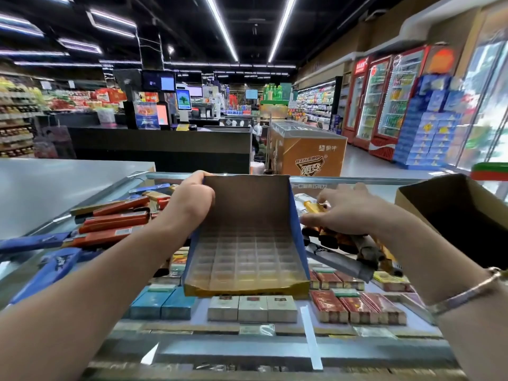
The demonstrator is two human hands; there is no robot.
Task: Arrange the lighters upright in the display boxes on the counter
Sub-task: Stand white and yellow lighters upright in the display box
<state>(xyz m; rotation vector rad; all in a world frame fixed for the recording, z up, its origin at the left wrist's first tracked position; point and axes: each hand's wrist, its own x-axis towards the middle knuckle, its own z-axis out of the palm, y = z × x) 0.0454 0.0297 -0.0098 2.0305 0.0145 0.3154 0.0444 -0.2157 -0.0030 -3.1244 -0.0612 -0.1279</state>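
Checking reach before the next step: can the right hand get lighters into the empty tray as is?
Probably yes. The right hand rests on the lighters just beside the display box, whose open top is unobstructed; the left hand grips its back corner.

**Bare arms, one bangle**

Both forearms come into view uncovered, with no sleeve showing anywhere along them. The left hand (192, 199) wears nothing on its fingers or wrist. Behind the right hand (354, 210), a thin, pale metallic bangle (467, 292) circles the wrist, plain and smooth, catching the shop light.
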